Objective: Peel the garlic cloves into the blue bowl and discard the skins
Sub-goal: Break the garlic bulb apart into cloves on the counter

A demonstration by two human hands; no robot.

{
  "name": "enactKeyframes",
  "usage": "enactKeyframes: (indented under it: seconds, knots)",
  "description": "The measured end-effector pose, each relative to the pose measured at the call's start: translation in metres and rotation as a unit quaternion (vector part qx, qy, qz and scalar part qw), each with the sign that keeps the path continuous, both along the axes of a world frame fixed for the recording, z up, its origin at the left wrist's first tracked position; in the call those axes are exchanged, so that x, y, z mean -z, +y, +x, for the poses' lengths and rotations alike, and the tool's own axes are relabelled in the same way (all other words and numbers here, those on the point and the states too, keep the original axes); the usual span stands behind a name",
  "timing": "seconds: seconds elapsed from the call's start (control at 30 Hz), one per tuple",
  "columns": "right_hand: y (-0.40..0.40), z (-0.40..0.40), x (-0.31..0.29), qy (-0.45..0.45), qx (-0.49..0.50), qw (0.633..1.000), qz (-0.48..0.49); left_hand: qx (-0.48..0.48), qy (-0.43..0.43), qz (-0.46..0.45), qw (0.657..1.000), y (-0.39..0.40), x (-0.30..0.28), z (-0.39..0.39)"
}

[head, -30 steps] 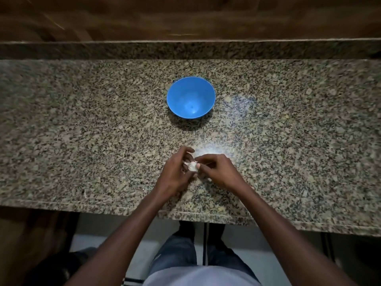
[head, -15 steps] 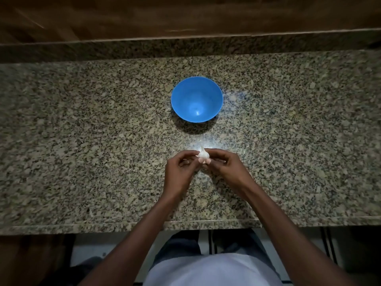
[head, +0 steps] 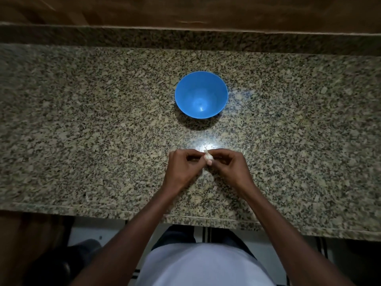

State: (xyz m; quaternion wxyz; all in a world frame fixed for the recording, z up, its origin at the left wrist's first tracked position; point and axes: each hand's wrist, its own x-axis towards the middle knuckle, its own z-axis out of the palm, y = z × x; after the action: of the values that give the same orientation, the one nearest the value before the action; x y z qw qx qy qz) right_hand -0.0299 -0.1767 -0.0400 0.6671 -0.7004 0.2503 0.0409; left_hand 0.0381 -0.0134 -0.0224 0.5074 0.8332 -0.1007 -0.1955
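Your left hand (head: 182, 169) and right hand (head: 228, 166) are meeting over counter (head: 82, 131), fingertips of both pinching garlic (head: 208, 156) between them. Garlic is sitting just above granite, near counter's front edge, papery tip pointing away from you. Bowl (head: 218, 87) is standing upright beyond your hands, well apart from garlic, showing nothing inside but bare blue floor and small glint. Bright light patch is falling on counter between bowl and hands. Small pale fleck, possibly skin, is lying on counter under your hands; cannot tell.
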Motion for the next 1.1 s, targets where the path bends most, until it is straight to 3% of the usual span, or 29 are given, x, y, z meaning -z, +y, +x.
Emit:
enactKeyframes:
  seconds: [0.37, 0.73, 0.93, 1.1]
  knots:
    - [-0.006, 0.005, 0.005, 0.005, -0.004, 1.0, -0.007, -0.082, -0.054, 0.075, 0.992, -0.025, -0.007, -0.013]
    - [-0.004, 0.001, 0.006, 0.038, -0.042, 0.998, -0.013, -0.124, -0.049, 0.065, 0.989, -0.021, -0.003, -0.03]
    - [-0.002, -0.003, -0.002, 0.034, 0.027, 0.993, 0.106, -0.167, 0.043, -0.037, 0.984, -0.019, -0.003, -0.033]
    - [0.0, 0.002, -0.005, 0.052, 0.082, 0.982, 0.162, -0.266, 0.191, -0.164, 0.93, -0.012, 0.003, -0.035]
